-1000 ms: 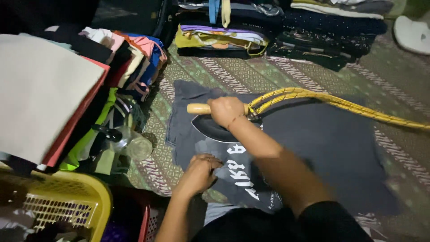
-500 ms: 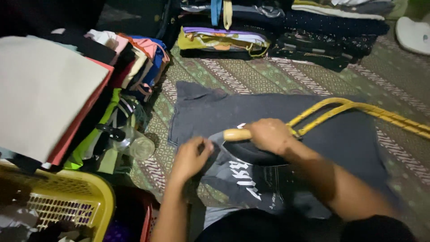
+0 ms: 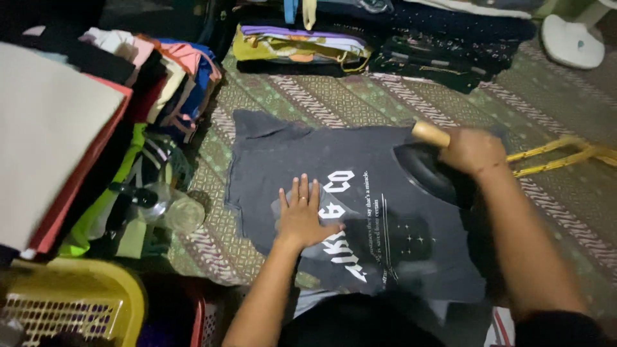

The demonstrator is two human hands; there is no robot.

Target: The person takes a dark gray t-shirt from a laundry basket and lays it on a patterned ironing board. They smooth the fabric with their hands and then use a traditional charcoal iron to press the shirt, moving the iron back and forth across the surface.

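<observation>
While folded clothes [image 3: 128, 71] crowd nearby, right hand [image 3: 472, 151] clamps iron [image 3: 427, 170]; left hand [image 3: 301, 215] flat on shirt [image 3: 334, 160].

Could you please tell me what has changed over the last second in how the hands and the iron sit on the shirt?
The right hand slid the iron rightward across the dark T-shirt, keeping its grip on the wooden handle. The left hand moved up and now lies flat on the print. The shirt remained spread on the patterned mat.
</observation>
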